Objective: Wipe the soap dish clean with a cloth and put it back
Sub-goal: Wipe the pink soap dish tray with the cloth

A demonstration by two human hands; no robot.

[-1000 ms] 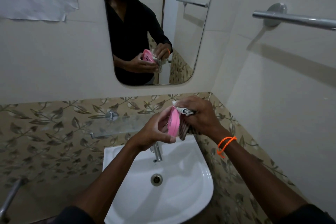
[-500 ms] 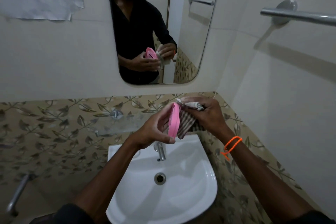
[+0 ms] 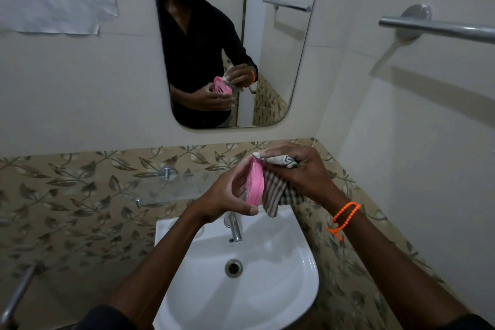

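Dim indoor light, soft shadows, wide-angle edge distortion

Glossy pink plastic soap dish (image 3: 255,184), striped woven cloth (image 3: 276,193), glossy white sink (image 3: 289,286)

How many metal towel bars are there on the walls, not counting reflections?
1 for certain: the towel bar on the right wall, upper right. The mirror shows a second bar, likely only its reflection. A metal rod at lower left is cut off; I cannot tell what it is.

Pink soap dish (image 3: 255,185) on edge above the basin, striped cloth (image 3: 276,191) against it.
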